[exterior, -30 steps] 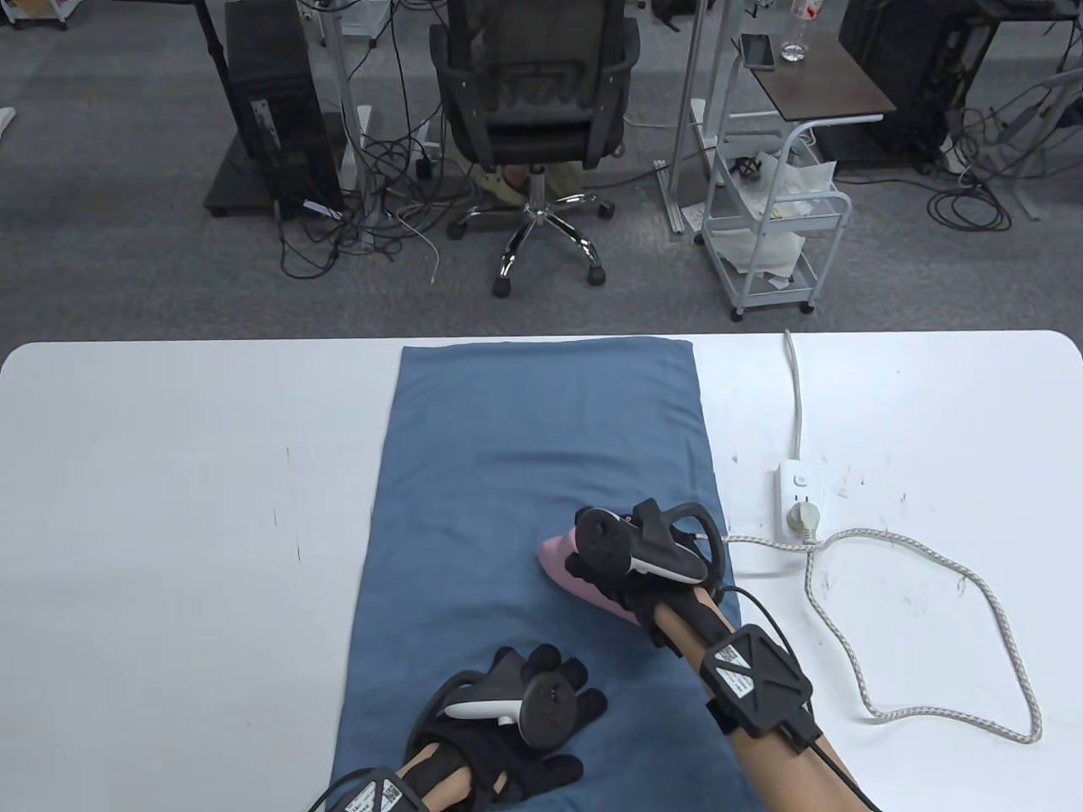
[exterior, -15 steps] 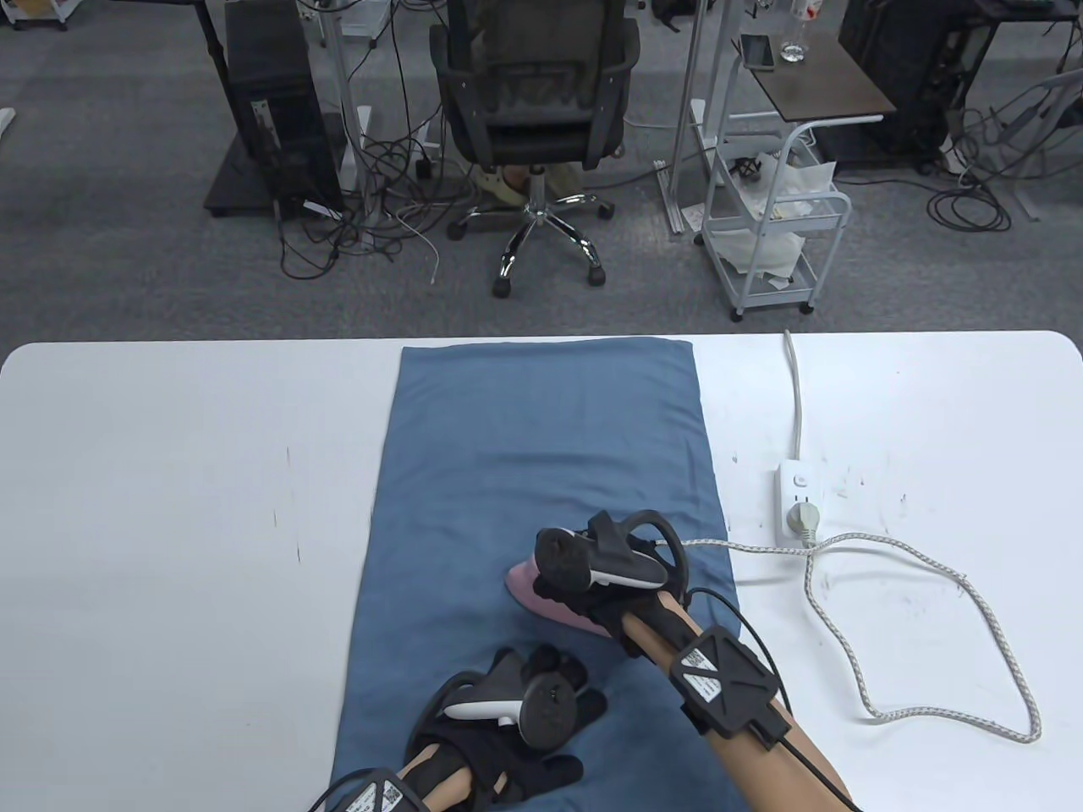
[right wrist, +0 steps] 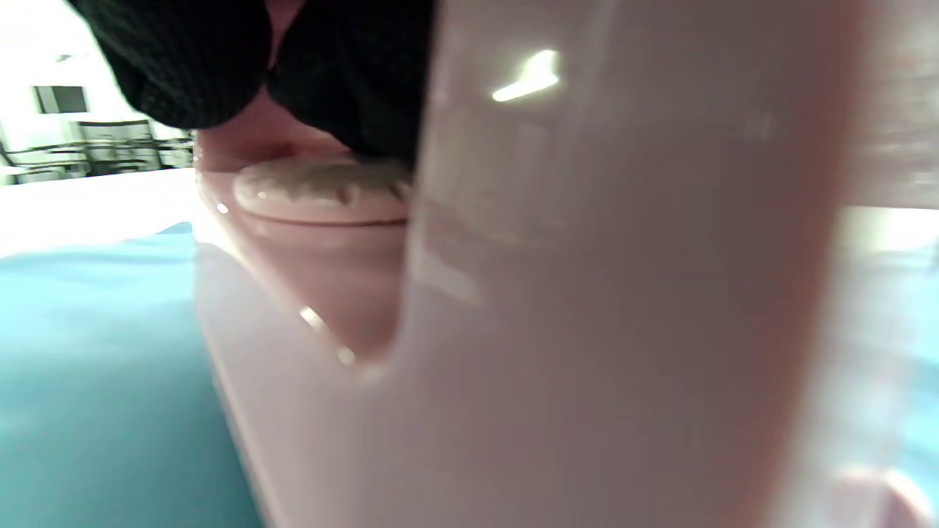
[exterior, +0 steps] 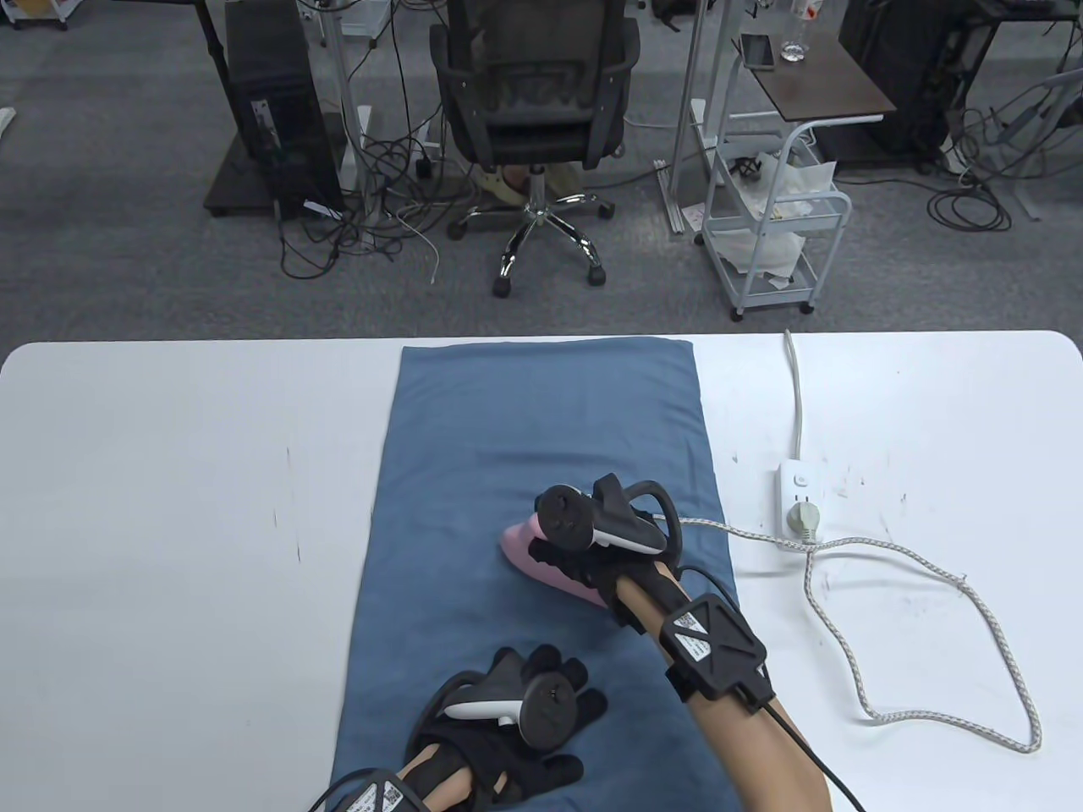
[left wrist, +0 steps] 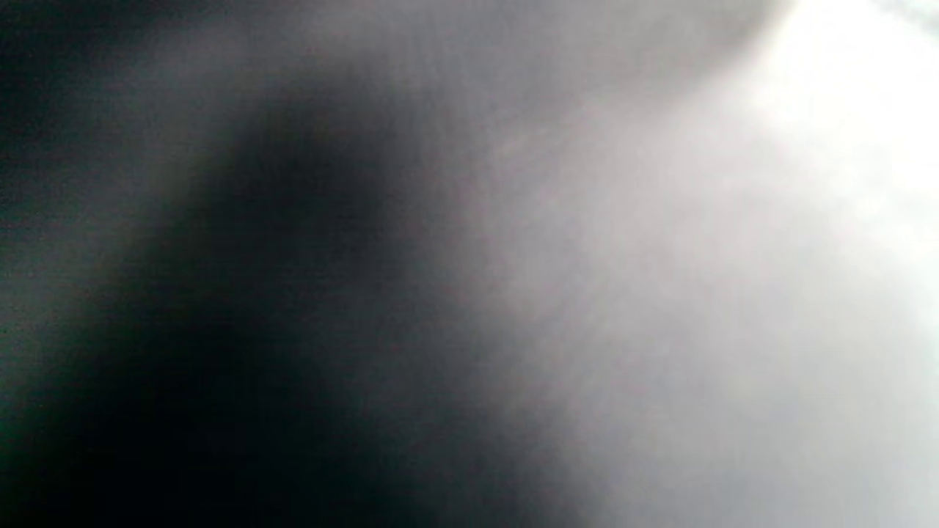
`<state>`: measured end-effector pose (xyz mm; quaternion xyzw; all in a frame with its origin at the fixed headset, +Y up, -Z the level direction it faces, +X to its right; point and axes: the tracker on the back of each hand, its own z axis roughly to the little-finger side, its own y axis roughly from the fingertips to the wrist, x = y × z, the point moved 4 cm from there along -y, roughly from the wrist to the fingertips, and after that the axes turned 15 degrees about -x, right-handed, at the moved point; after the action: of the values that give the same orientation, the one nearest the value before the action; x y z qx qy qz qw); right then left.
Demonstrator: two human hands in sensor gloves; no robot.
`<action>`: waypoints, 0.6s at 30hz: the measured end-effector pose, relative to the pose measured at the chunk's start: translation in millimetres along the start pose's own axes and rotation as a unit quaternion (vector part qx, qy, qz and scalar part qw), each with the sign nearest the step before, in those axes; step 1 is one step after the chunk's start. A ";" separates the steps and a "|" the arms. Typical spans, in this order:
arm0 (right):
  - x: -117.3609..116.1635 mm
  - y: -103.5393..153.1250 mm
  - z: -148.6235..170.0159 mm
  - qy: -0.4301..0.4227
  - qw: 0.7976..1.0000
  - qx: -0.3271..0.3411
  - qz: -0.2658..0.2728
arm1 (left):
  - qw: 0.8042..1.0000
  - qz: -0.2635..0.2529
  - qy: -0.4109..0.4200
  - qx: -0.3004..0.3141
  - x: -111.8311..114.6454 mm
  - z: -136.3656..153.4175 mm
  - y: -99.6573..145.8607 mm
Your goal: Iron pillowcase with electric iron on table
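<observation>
The pillowcase (exterior: 541, 507) is spread flat down the middle of the table (exterior: 169, 507). The iron (exterior: 541, 560) is set on it just past centre toward 4 o'clock, its tip aimed at 10 o'clock. Its handle is gripped by the right hand (exterior: 592, 541), fingers (right wrist: 220, 66) curled around it. The left hand (exterior: 508, 710) is laid flat on the cloth at 6 o'clock, fingers spread, nothing held. The cord (exterior: 931, 584) is run toward 3 o'clock to the power strip (exterior: 797, 495). The left wrist view is blurred.

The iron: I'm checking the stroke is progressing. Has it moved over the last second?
Yes. The pink iron, gripped by the right hand, has slid left across the blue pillowcase, away from the power strip.
</observation>
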<state>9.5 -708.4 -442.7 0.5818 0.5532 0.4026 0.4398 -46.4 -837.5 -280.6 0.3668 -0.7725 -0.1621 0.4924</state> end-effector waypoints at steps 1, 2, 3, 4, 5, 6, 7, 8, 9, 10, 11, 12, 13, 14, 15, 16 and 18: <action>-0.5 9.2 -4.8 0.009 1.000 0.017 -0.002 | 1.000 0.000 0.000 0.000 0.0 0.0 0.0; -1.4 13.9 -7.2 0.015 1.000 0.024 -0.003 | 1.000 0.000 0.000 0.000 0.0 0.0 0.0; -3.9 20.2 -10.8 0.022 0.999 0.036 -0.006 | 1.000 0.000 0.000 0.000 0.0 0.0 0.0; -6.6 23.8 -13.8 0.028 0.999 0.046 -0.009 | 1.000 0.000 0.000 0.000 0.0 -0.1 0.0; -8.9 25.9 -16.5 0.033 0.998 0.054 -0.009 | 1.000 0.000 0.000 0.000 -0.1 -0.1 0.0; -11.1 26.6 -18.9 0.035 0.997 0.061 -0.012 | 1.000 -0.001 0.000 0.000 -0.1 0.0 0.1; -14.7 26.3 -23.0 0.035 0.996 0.074 -0.018 | 1.000 0.000 0.000 0.000 -0.1 0.0 0.0; -17.1 23.7 -28.7 0.038 0.995 0.091 -0.024 | 1.000 -0.001 0.000 0.000 0.0 -0.1 0.0; -16.7 21.5 -29.4 0.040 0.995 0.090 -0.021 | 1.000 0.000 0.000 0.000 0.0 -0.1 0.0; -17.8 16.3 -33.0 0.034 0.995 0.091 -0.028 | 1.000 -0.001 0.000 0.000 -0.2 -0.1 0.3; -18.3 8.0 -35.1 0.033 0.996 0.079 -0.028 | 1.000 0.000 0.000 0.000 -0.1 -0.1 0.3; -18.4 0.6 -36.0 0.033 0.997 0.066 -0.026 | 1.000 0.000 0.000 0.000 -0.1 -0.2 0.5; -18.5 -14.2 -34.7 0.033 0.998 0.039 -0.022 | 1.000 0.000 0.000 0.000 -0.1 -0.2 0.6; -18.3 -23.5 -33.1 0.033 0.999 0.021 -0.018 | 1.000 0.000 0.001 0.000 -0.1 -0.1 0.6; -18.0 -42.4 -28.0 0.032 0.999 -0.011 -0.012 | 1.000 0.000 0.000 0.000 -0.1 -0.2 0.6; -18.1 -48.7 -26.0 0.030 0.999 -0.021 -0.011 | 1.000 0.000 0.000 0.000 -0.1 -0.2 0.6; -17.7 -67.6 -18.6 0.022 0.998 -0.057 -0.010 | 1.000 0.001 0.001 0.000 0.0 -0.3 0.5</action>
<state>-29.0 -724.8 -501.6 0.5410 0.5451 0.4415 0.4640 -46.4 -837.0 -280.2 0.3667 -0.7724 -0.1613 0.4928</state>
